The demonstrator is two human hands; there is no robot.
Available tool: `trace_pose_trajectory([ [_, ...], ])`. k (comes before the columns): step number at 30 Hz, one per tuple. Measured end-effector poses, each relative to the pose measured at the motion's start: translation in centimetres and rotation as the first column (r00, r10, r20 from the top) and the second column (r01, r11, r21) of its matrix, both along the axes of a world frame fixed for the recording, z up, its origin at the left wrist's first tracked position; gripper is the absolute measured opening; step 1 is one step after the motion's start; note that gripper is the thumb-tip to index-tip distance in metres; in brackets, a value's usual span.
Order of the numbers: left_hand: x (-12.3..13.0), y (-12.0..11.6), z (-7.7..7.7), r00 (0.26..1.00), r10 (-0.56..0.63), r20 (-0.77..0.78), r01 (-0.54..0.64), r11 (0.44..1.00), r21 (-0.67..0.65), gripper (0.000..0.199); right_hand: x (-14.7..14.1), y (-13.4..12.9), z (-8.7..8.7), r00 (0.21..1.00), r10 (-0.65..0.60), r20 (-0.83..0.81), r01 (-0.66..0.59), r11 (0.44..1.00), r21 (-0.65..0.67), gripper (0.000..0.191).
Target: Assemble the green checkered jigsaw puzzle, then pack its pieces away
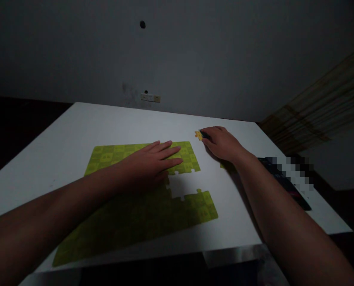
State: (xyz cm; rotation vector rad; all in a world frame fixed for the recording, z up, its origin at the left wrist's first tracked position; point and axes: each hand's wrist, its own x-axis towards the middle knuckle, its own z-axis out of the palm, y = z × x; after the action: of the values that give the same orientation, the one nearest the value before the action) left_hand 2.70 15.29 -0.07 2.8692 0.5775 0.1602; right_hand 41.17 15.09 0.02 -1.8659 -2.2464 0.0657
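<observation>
A yellow-green, checker-patterned jigsaw puzzle [191, 204] lies on the white table, with a gap at its right side where the tabletop shows. My left hand [155, 161] rests flat on its upper part, fingers spread. Beyond the puzzle's far right corner, my right hand [221, 143] has its thumb and fingers closed around a puzzle piece [198, 135]. Yellow and dark colours show on that piece, and the fingers cover much of it. Under my right forearm, another yellow-green patch [228, 167] is partly hidden; its shape I cannot make out.
The white table [129, 121] reaches back towards a grey wall [212, 59] with sockets [150, 97]. A dark flat item [284, 184], partly blurred out by blocks, lies at the right edge. A patterned curtain [310, 115] hangs at the right.
</observation>
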Motion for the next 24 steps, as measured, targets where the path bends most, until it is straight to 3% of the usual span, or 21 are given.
trace_pose_trajectory([
  [6,0.7,-0.4,1.5,0.999,-0.022,-0.032,0.022,1.000,-0.008,0.060,-0.1,1.3,-0.2,0.999,-0.014,-0.048,0.014,1.000,-0.008,0.041],
  [13,4.3,0.0,4.5,0.988,0.005,-0.152,0.007,0.997,0.077,0.058,-0.6,0.8,0.2,0.989,-0.091,-0.119,0.082,0.994,-0.073,0.050],
  [18,5.3,0.7,3.9,0.991,-0.036,-0.127,0.053,0.989,0.137,0.058,-1.1,0.1,1.4,0.980,-0.013,-0.201,0.010,1.000,-0.017,0.050],
  [24,4.6,1.0,1.6,1.000,-0.006,0.008,0.006,1.000,0.012,0.059,-2.1,-0.7,6.5,0.967,0.078,-0.242,-0.125,0.975,-0.184,0.028],
])
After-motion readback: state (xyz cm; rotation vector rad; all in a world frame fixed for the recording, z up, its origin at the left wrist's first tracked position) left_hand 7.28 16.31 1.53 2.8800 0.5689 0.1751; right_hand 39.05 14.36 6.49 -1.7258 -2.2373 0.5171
